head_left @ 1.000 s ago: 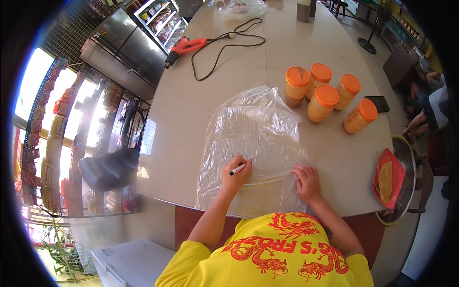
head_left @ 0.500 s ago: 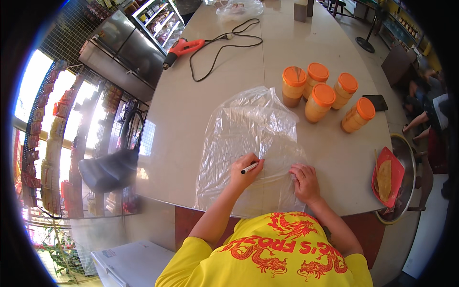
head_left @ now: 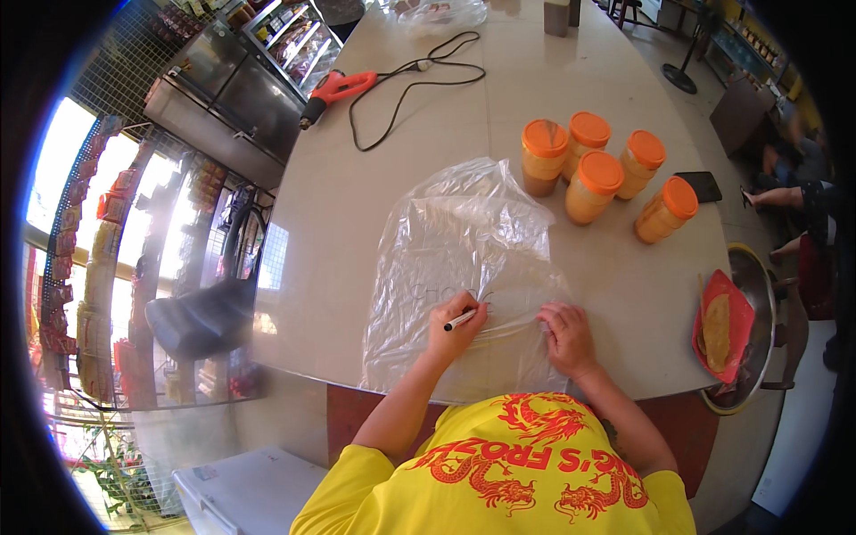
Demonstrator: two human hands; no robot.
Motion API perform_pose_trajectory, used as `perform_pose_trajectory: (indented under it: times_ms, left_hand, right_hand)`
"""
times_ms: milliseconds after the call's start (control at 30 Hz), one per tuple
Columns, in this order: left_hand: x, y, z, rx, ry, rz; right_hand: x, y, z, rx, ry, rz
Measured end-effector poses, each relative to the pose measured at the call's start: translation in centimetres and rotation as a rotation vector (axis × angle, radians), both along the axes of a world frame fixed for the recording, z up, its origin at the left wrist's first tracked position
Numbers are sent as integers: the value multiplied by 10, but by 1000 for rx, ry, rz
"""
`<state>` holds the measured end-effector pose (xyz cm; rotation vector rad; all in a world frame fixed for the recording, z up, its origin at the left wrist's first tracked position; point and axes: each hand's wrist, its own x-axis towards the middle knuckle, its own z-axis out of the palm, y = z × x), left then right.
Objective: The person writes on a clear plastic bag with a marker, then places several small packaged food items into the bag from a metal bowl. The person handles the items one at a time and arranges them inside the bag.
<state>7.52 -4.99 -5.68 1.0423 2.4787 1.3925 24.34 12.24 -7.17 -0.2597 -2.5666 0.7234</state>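
Note:
A large clear plastic bag [head_left: 419, 254] lies flat and wrinkled on the tabletop in front of me. My left hand [head_left: 453, 328] is closed around a white marker with a dark end [head_left: 459, 320], its fist resting on the bag. Thin dark handwritten letters [head_left: 437, 292] show on the film just beyond that hand. At the bag's right side, my right hand [head_left: 567, 339] has curled fingers pressed onto the plastic; a small pale bit at its fingertips is too small to make out.
Several orange-lidded jars [head_left: 596, 174] stand at the right, near a dark phone [head_left: 699, 186]. A red heat gun [head_left: 337, 91] with its black cord [head_left: 392, 125] lies far left. A red tray [head_left: 740, 308] rests over a metal basin [head_left: 761, 357] at the right edge.
More writing shows on the bag near my left hand, which has shifted slightly with the marker. My right hand stays in place on the plastic.

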Motion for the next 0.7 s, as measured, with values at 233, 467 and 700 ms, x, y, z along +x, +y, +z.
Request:
perform_pose_trajectory:
  times_ms: [233, 467, 700]
  left_hand:
    - [2, 10, -3, 32, 77, -65]
    - [11, -12, -7, 87, -173, 55]
    - [-11, -51, -10, 371, -498, 253]
  right_hand:
    - [1, 0, 3, -21, 6, 9]
    - [-1, -1, 3, -30, 12, 15]
    - [-8, -9, 19, 121, 134, 131]
